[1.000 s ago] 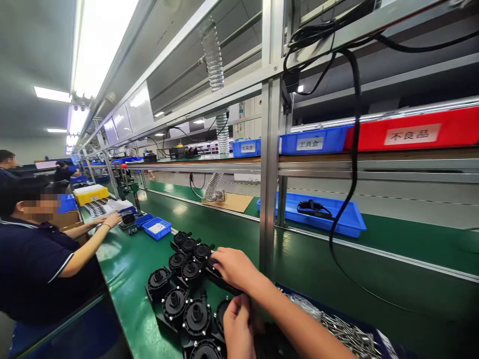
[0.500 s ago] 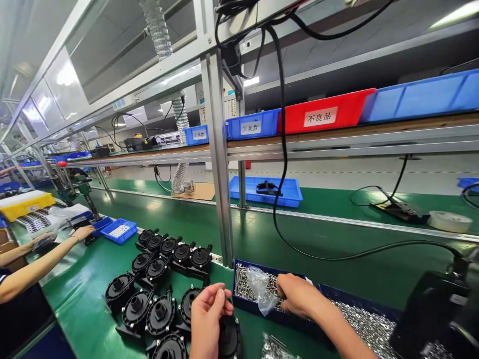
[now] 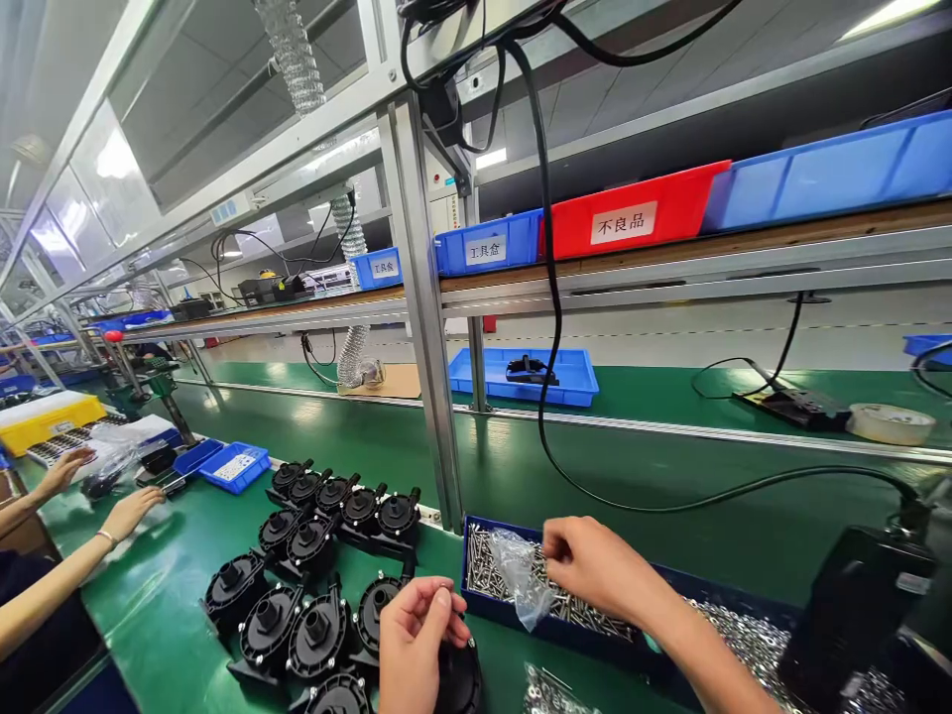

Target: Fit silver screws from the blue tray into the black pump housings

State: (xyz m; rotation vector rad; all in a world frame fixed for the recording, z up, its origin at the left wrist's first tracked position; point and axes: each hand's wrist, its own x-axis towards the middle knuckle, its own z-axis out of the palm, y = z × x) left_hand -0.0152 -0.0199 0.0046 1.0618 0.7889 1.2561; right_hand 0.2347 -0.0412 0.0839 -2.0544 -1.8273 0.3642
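Right hand (image 3: 587, 560) — fingers curled — hangs over screws (image 3: 485, 567).

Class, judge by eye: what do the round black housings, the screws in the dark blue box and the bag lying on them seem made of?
Black housings: probably moulded plastic, satin; even dark tone, soft highlights.
Screws: metal, likely steel, bright; silvery, with sharp glints.
Bag: thin clear plastic film, glossy; crumpled, see-through, with white reflections.

Metal-framed shelving (image 3: 647, 284) spans a long green-topped workbench (image 3: 498, 466) beneath a lit ceiling lamp (image 3: 889, 19).
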